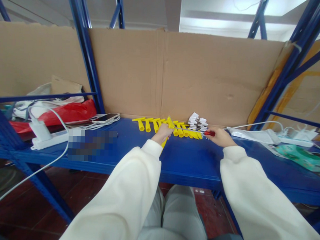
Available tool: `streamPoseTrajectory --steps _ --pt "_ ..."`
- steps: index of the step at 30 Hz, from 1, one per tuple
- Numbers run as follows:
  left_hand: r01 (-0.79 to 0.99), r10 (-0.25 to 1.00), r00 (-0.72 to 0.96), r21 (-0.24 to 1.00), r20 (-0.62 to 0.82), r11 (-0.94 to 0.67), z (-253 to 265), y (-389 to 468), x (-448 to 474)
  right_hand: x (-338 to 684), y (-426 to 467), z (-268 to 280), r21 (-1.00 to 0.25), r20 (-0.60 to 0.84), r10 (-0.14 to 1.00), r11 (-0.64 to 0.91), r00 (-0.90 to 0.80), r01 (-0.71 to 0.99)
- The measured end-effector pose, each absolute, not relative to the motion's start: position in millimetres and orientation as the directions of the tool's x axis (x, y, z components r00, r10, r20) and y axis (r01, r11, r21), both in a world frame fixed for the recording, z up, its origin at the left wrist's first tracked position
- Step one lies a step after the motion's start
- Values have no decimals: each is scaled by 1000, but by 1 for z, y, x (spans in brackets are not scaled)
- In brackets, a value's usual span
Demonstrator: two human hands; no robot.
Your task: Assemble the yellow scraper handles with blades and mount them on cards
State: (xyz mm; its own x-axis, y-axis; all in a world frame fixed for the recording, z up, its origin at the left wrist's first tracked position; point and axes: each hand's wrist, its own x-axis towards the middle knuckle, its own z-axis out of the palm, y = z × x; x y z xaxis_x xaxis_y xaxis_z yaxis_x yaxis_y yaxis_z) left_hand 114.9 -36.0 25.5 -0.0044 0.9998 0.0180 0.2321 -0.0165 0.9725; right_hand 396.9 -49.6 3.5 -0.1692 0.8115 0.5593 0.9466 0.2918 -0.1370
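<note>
My left hand (162, 133) is closed around a yellow T-shaped plastic piece (164, 142), whose lower end sticks out below my fingers. In my right hand (219, 136) is a screwdriver (210, 133) with a red handle, gripped from the right. Its thin metal shaft runs left, level, to the yellow piece in my left hand; whether the tip touches a screw is too small to tell. Several more yellow T-shaped pieces (148, 126) lie in a row behind my hands. White clip-like parts (198, 122) are heaped behind the row's right end.
A blue shelf (187, 163) carries everything, with a cardboard panel (198, 76) behind. On the left are a phone (106, 118), a red bag (73, 115) and a white power strip (54, 139). A green packet (301, 157) and a white pouch (254, 135) lie right.
</note>
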Motion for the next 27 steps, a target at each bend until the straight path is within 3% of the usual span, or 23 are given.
streamPoseTrajectory --steps 8,14,21,27 --pt "255 998 -24 966 60 -52 19 -29 112 395 -52 5 -119 535 821 306 -199 945" --pt "337 994 -66 940 88 -61 16 -23 112 381 -60 9 -94 535 838 183 -105 979" --pt "279 994 -75 959 75 -51 12 -16 110 381 -60 7 -46 509 838 257 -199 965" --pt "401 990 -88 914 109 -65 12 -17 109 376 -64 7 -47 496 848 240 -186 970"
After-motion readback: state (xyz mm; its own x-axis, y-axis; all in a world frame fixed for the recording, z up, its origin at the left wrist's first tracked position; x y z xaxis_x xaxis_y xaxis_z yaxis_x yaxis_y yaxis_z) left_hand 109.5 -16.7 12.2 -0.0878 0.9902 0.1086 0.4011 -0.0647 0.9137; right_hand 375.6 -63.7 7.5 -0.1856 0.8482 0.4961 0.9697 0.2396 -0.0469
